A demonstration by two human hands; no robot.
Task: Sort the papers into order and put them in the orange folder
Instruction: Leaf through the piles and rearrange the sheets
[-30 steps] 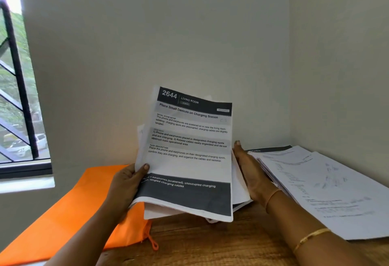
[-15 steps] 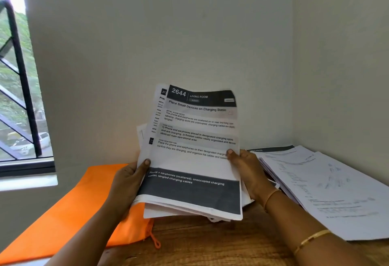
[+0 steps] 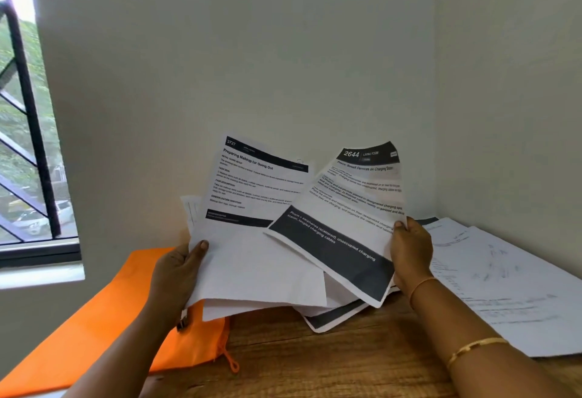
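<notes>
moved: white printed sheet numbered 2644 [image 3: 343,224] pulled right off the held stack since earlier, baring white printed sheet numbered 3727 [image 3: 252,208] | right hand [image 3: 409,256] fingers grasping 2644 sheet | left hand [image 3: 176,275] fingers grasping 3727 stack | flat orange fabric folder [image 3: 94,328] at tabletop [image 3: 330,363] left edge | loose white paper pile [image 3: 504,287] at right edge

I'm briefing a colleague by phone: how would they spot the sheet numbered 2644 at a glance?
Start at the wooden table in the room's corner, where two hands hold up printed pages. The right hand pinches sheet 2644 by its right edge, tilted away from the left hand's stack. Unlike sheet 3727 beside it, its header reads Living Room.
</notes>
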